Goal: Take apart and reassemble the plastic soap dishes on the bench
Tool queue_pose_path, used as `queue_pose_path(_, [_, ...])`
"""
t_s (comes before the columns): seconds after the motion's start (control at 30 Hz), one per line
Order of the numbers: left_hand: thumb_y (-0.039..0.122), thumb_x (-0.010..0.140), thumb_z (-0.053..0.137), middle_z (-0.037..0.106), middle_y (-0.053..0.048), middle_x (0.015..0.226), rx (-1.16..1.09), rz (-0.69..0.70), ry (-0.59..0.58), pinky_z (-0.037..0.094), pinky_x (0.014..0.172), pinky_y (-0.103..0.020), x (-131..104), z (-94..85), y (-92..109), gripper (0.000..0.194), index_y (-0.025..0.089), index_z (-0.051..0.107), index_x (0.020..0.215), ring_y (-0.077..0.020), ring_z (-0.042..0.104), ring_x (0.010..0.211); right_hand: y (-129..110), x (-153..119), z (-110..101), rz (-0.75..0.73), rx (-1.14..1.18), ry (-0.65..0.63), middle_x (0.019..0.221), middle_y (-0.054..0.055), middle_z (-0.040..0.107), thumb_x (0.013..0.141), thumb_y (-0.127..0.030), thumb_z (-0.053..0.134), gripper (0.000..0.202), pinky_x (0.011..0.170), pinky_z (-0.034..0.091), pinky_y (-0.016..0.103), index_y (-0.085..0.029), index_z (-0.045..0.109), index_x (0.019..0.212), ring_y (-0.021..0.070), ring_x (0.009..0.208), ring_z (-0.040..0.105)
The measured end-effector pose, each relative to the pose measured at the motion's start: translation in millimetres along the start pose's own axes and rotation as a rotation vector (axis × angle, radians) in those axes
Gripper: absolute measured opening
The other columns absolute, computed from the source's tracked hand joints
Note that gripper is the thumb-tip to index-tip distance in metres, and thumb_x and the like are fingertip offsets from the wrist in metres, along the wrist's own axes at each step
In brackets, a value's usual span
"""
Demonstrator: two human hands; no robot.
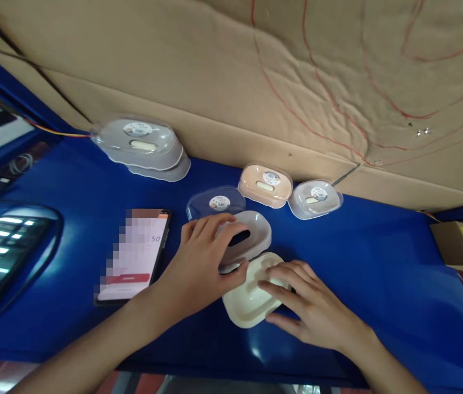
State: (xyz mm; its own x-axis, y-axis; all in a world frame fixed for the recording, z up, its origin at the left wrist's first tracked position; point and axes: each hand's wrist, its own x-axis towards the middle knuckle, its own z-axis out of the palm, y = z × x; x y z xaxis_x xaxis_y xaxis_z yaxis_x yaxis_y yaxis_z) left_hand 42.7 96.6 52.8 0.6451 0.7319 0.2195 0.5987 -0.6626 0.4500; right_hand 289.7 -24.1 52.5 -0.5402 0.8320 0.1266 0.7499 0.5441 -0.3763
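My left hand (204,251) reaches over a light grey oval dish (258,230) with a dark slot in its middle. Its thumb and index finger are apart, and the other fingers curl over the dish's left side; whether they touch it I cannot tell. A cream oval tray (243,306) lies just in front of the dish. My right hand (301,301) rests at that tray's right side, fingers spread, the tips over its inner face and rim. Behind my left hand lies a clear plastic cover (198,205) with a round label.
At the back stand a peach soap box (252,183), a grey soap box (301,205) and a stack of grey ones (153,156), under clear covers. A phone (137,262) lies left on the blue table (379,262). Cardboard (174,65) walls the back; a carton (457,246) is at right.
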Motion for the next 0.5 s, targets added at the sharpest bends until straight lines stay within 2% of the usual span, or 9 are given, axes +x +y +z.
queue_pose_path(0.13, [0.036,0.094,0.069,0.057,-0.018,0.15,0.042,0.047,-0.023,0.042,0.103,-0.061,-0.8,5.3,-0.6,0.037,0.024,0.062,0.129,-0.0409,0.055,0.137,2.8,1.4,8.0,0.027,-0.04,0.062,0.122,0.015,0.067,0.103,-0.039,0.067,0.033,0.1,0.055,0.049,-0.017,0.064,0.128,0.0302,0.117,0.065])
queue_pose_path(0.23, [0.028,0.098,0.065,0.065,-0.013,0.143,0.05,0.076,-0.026,0.041,0.103,-0.059,0.0,8.5,-2.5,0.021,0.025,0.066,0.118,-0.0376,0.061,0.131,4.8,1.4,10.5,0.067,-0.039,0.091,0.12,0.016,0.064,0.103,-0.041,0.066,0.032,0.096,0.058,0.049,-0.016,0.063,0.124,0.0308,0.114,0.065])
queue_pose_path(0.37, [0.029,0.103,0.061,0.074,-0.009,0.128,-0.051,0.076,0.015,0.042,0.101,-0.053,1.5,4.0,-0.9,0.016,0.023,0.065,0.117,-0.0316,0.067,0.121,5.7,-0.8,13.9,0.094,-0.018,0.144,0.124,0.017,0.06,0.103,-0.039,0.067,0.036,0.098,0.06,0.049,-0.016,0.058,0.129,0.0319,0.12,0.063])
queue_pose_path(0.5, [0.035,0.101,0.065,0.073,-0.008,0.128,-0.122,0.159,-0.036,0.043,0.098,-0.049,0.6,0.2,6.5,0.017,0.024,0.066,0.115,-0.0292,0.067,0.117,6.9,-5.5,20.2,0.162,0.008,0.317,0.137,0.019,0.051,0.1,-0.033,0.071,0.051,0.106,0.059,0.052,-0.02,0.049,0.144,0.0332,0.133,0.059])
